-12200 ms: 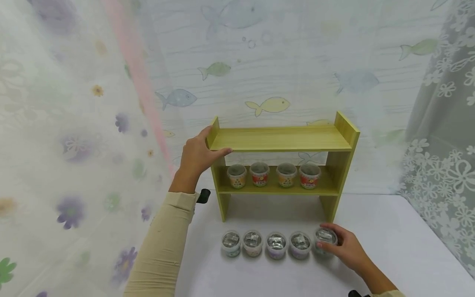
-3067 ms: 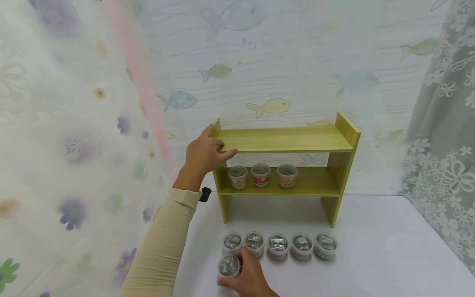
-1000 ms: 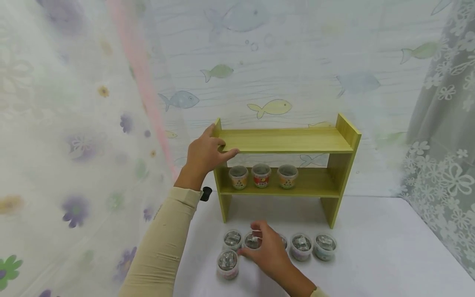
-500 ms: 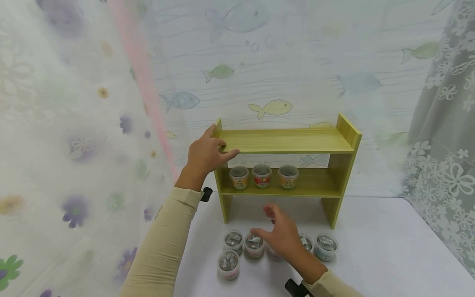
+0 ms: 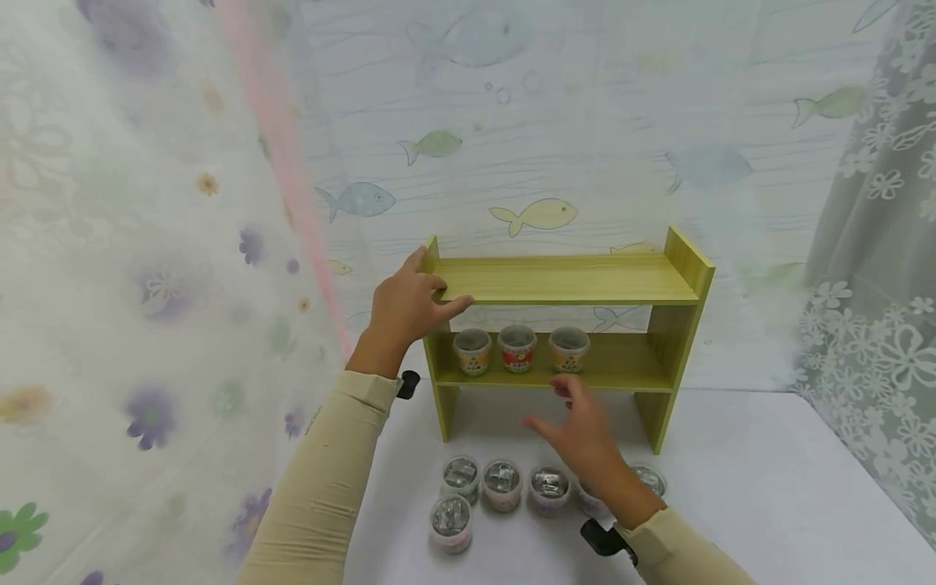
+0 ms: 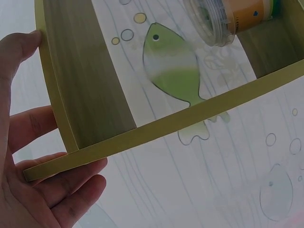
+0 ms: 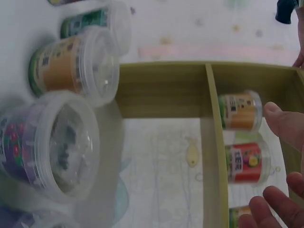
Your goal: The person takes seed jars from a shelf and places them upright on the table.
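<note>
My left hand [image 5: 405,305] holds the upper left corner of a yellow-green wooden shelf [image 5: 570,280], its thumb at the front edge of the top board. In the left wrist view its fingers [image 6: 71,183] lie around the frame. My right hand [image 5: 585,431] is in front of the middle board, thumb and fingers apart with nothing between them. On that board stand an orange-label tub [image 5: 472,357], a red-label tub [image 5: 517,354] and another orange-label tub [image 5: 568,354], nearest the right fingertips. The right wrist view shows the red-label tub [image 7: 249,162] beyond the hand.
Several lidded plastic tubs stand in a row on the white table [image 5: 746,487], among them a tub [image 5: 550,489] below my right hand. A single pinkish tub [image 5: 449,526] stands before the row's left end. Behind the shelf hangs a fish-patterned curtain [image 5: 621,122].
The red-label tub at the right of the middle board is gone since the earliest frame. My right hand let go of the front-left tub, then moved up and right toward the shelf.
</note>
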`<state>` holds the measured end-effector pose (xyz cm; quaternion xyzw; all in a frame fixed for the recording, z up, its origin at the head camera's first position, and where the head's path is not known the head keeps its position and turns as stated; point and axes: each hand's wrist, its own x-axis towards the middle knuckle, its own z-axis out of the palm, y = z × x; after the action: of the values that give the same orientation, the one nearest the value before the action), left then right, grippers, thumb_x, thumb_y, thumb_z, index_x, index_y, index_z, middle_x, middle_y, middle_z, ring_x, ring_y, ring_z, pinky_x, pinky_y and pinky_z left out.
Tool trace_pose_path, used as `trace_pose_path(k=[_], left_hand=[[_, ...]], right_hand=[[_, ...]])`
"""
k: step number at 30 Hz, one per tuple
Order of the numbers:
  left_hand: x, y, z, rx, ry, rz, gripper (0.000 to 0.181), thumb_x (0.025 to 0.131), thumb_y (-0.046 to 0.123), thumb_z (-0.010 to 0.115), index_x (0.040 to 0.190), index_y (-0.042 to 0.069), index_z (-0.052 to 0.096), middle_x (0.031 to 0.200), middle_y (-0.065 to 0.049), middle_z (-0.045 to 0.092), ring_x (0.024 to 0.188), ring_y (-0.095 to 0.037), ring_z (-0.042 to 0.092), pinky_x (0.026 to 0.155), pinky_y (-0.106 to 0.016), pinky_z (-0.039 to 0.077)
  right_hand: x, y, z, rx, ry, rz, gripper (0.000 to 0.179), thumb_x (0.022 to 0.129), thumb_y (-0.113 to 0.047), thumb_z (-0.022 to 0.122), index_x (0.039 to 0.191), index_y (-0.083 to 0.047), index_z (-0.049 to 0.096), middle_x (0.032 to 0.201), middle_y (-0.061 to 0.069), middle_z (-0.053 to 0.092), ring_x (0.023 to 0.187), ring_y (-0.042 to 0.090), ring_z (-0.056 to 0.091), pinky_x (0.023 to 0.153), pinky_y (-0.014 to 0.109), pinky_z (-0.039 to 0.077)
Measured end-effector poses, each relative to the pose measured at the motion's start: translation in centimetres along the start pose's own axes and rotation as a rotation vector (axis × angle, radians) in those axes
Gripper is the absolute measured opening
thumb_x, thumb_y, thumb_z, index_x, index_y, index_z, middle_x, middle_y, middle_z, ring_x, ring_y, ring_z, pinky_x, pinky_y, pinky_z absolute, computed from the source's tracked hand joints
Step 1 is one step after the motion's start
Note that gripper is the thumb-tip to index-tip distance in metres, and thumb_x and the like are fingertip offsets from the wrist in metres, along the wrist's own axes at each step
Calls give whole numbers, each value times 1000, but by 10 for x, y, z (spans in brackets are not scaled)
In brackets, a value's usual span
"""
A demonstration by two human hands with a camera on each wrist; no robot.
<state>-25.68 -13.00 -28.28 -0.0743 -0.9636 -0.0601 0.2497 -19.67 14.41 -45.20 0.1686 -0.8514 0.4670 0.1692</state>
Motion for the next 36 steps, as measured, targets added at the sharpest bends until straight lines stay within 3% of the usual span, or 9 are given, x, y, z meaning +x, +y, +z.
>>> trace_pose_path(k=[9, 14, 19, 27, 36], left_hand=[[0, 1, 1, 13, 6, 1, 67, 88, 79, 58, 119, 24, 80, 167, -13, 35, 100, -34, 74, 56, -38, 52], [1, 2, 1, 4, 10, 8, 67, 88, 79, 58, 118, 24, 80, 167, -13, 36, 103, -34, 74, 59, -39, 54], [1, 0, 3, 8, 17, 4, 67, 87, 80, 58, 118, 24, 80, 166, -13, 36, 104, -34, 73, 60, -39, 54], [0, 0, 3, 4, 24, 15, 68, 87, 80, 58, 118, 23, 81, 166, -14, 36, 99, -33, 74, 57, -37, 53], [0, -1, 2, 4, 30, 15, 68, 87, 80, 58, 117, 23, 81, 166, -13, 37, 97, -33, 75, 55, -37, 52]], right_hand=[[16, 16, -16, -45, 154, -70, 68, 76, -22, 95, 128, 1, 58, 122, 19, 57, 107, 33, 59, 93, 52, 53], [27, 28, -23, -113, 229, -55, 76, 74, -26, 96, 132, 1, 55, 125, 21, 53, 109, 37, 58, 93, 50, 51], [38, 34, -27, -114, 180, 36, 83, 79, -30, 93, 139, 4, 48, 131, 24, 49, 115, 38, 52, 96, 52, 48], [57, 40, -34, -12, 151, 123, 88, 80, -34, 91, 145, 3, 45, 144, 25, 50, 130, 43, 53, 106, 56, 47], [81, 48, -41, 159, -14, 186, 104, 84, -47, 85, 161, -6, 29, 162, 19, 37, 150, 40, 39, 111, 55, 46]])
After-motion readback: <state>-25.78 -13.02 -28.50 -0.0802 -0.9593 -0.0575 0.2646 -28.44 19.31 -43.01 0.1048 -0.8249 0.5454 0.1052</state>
